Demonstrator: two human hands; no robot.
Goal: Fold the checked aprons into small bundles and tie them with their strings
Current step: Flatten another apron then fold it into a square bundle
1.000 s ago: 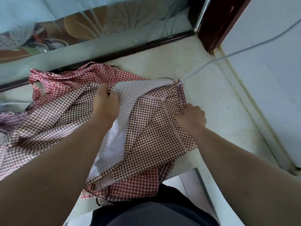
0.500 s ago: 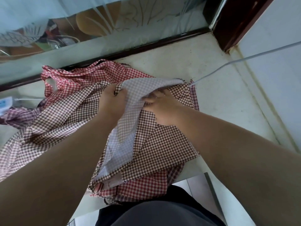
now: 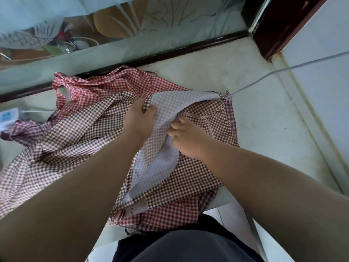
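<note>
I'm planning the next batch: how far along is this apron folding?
Done: no tied bundle shows yet. In hand: the left hand and right hand both grip the brown-checked apron, its pale underside turned over, partly folded. Left: finishing that fold and tying it, then the red-checked apron and the crumpled purple-checked cloth lying on the table.

No legible text: woven tag point(image 3: 138, 209) on the brown checked apron point(image 3: 198, 167) carries dark marks too small to read, and blue print on the white item point(image 3: 6, 118) at far left is blurred.
</note>
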